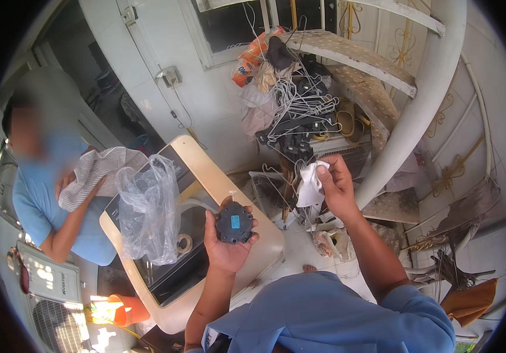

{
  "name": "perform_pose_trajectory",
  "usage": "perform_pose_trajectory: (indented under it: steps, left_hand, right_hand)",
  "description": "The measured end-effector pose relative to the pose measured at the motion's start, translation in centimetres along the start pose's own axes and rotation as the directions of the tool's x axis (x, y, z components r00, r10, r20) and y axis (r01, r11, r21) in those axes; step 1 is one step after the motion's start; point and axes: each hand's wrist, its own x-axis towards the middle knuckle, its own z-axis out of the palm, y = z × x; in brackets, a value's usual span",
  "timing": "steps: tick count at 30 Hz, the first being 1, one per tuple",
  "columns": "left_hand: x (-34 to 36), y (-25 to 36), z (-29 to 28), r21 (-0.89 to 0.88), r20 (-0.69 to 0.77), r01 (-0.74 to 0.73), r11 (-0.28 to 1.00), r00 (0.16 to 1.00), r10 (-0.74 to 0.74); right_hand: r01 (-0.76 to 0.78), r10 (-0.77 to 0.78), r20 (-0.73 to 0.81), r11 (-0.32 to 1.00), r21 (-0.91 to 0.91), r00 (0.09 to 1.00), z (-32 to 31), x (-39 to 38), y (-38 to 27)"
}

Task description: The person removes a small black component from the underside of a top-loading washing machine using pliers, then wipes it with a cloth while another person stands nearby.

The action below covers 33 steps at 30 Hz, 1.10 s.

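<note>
Black plastic-looking casing with lobed edges is forming a round device (227, 235), and a blue label is showing on its upward face. The device is sitting in the person's left hand (227, 256), whose thumb and fingers are gripping its rim from opposite sides. The right hand (338, 183), well apart from it, is pinching a crumpled white scrap (309, 191) between thumb and fingers; whether it is cloth or paper, I cannot tell. In the view, the left hand and the device are overlapping the right part of a cream-framed appliance (267, 244) with a dark top. On that top a clear plastic bag (148, 215) is lying bunched up, and a beige ring (184, 243) is resting just beside it. Across the appliance, a co-worker (35, 194) in a light blue shirt is holding a striped cloth (101, 167) in both hands, near the bag. Beyond the right hand, white wire hangers (303, 97) are lying heaped beside a curved staircase (347, 56). An orange bucket (128, 310) is standing at the lower left, near an outdoor air-conditioning unit (59, 320).
</note>
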Motion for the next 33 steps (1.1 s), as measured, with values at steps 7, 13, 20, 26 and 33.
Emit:
perform_pose_trajectory:
  steps: [7, 13, 20, 26, 33]
  left_hand:
    - [1.2, -0.4, -0.9, 0.013, 0.029, -0.031, 0.999, 0.999, 0.030]
    - [0.5, 0.0, -2.2, 0.133, 0.001, -0.112, 0.985, 0.994, 0.113]
    - [0.8, -1.9, -5.0, 0.773, -0.132, -0.214, 0.598, 0.867, 0.481]
    - [2.8, -4.3, -6.6, 0.972, -0.052, -0.102, 0.210, 0.782, 0.621]
    - [1.1, -3.1, -8.2, 0.833, -0.189, -0.219, 0.509, 0.751, 0.633]
  right_hand:
    - [-0.302, 0.292, 0.149, 0.600, 0.741, 0.945, -1.1, 0.7, -0.1]
    - [-0.363, 0.406, 0.034, 0.773, 0.520, 0.913, -6.4, 0.2, 0.5]
    - [-0.801, 0.801, -0.037, 0.599, 0.017, 0.598, -14.3, -8.8, 7.0]
    - [-0.877, 0.953, -0.140, 0.182, -0.444, 0.269, -18.2, -22.1, 22.7]
    - [-0.537, 0.864, -0.067, 0.248, -0.807, 0.500, -20.7, -32.3, 44.6]
